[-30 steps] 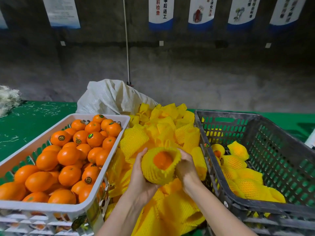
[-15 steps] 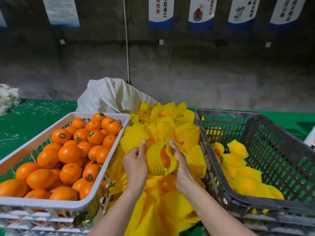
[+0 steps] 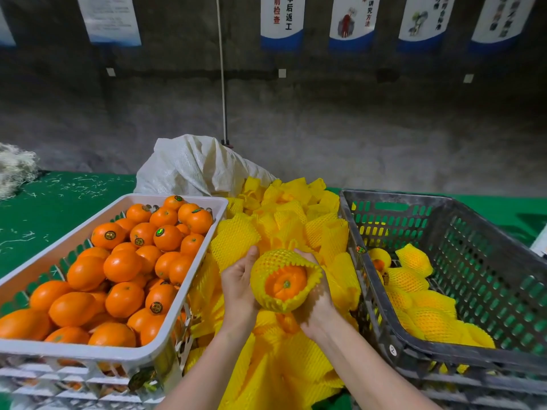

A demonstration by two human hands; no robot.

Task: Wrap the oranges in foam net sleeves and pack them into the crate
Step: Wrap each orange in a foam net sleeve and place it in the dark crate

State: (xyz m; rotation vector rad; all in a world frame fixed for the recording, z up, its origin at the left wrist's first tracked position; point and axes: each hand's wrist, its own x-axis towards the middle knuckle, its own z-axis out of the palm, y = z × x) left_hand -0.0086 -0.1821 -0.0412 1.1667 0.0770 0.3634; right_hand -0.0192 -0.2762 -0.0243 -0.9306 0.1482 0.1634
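Two-handed hold: your left hand (image 3: pixel 238 287) and right hand (image 3: pixel 318 306) cup the round orange (image 3: pixel 285 284), yellow foam net sleeve (image 3: pixel 276 260) just rolled mouth toward you; nearly wrapped, dark plastic crate (image 3: pixel 444 202) next

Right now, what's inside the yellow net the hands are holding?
An orange, its stem end showing through the open mouth of the net sleeve. The sleeve, left hand and right hand cover the rest.

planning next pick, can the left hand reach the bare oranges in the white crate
Likely yes once freed: the white crate is open-topped beside the left hand, which holds the sleeved orange.
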